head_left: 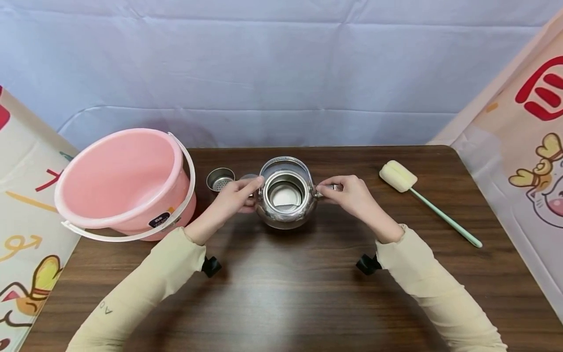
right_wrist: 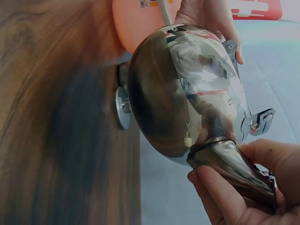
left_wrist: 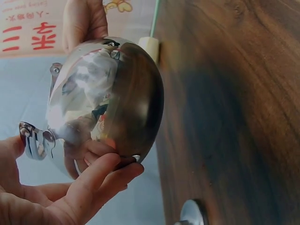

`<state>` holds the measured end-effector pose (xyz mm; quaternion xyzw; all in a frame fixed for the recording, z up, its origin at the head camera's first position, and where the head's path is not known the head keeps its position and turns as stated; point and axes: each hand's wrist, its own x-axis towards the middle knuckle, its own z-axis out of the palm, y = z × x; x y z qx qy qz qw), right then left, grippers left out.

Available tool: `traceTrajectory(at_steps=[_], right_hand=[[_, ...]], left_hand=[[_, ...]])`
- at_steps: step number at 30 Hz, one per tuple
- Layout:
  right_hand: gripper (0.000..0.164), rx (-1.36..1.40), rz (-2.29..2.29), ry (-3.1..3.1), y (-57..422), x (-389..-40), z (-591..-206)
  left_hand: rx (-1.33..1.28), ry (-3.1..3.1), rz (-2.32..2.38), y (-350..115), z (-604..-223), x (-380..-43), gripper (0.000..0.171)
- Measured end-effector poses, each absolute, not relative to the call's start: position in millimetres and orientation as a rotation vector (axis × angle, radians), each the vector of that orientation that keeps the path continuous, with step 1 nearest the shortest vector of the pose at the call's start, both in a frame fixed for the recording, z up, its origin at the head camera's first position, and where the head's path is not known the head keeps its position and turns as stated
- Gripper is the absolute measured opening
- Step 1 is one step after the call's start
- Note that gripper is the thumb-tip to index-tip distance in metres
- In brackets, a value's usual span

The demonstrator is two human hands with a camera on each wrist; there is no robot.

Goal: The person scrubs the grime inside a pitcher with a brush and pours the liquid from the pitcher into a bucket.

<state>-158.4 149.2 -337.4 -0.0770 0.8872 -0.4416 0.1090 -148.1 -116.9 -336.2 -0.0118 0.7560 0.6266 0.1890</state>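
Observation:
A shiny steel kettle (head_left: 286,215), its lid off and round mouth facing up, is held between both hands above the middle of the table's far part. My left hand (head_left: 235,198) supports its left side, thumb by the handle's hinge and fingers against the lower body (left_wrist: 112,108). With the right hand (head_left: 352,195) I grip the spout (right_wrist: 234,171), thumb on one side and fingers on the other. The hoop handle leans to the far side. A round steel strainer (head_left: 221,179) lies left of the kettle. Near it sits a lid (right_wrist: 123,108), mostly hidden by my left hand in the head view.
A pink bucket (head_left: 127,176) with a white handle stands at the left. On the right lies a sponge brush (head_left: 398,176) with a pale green stick. The dark wooden table (head_left: 281,303) ends at a pale cloth backdrop (head_left: 264,78), and printed panels flank both sides.

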Motion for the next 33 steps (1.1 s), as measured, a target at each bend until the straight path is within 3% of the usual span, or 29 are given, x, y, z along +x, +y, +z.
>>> traceTrajectory(at_steps=[19, 33], right_hand=[[0.032, -0.151, -1.285, 2.511, 171, -158, -357], [0.034, -0.164, -1.224, 2.502, 182, -162, -370]], left_hand=[[-0.146, 2.058, 1.748, -90, -368, -155, 0.040], [-0.166, 2.103, 1.667, -80, -379, -158, 0.045]])
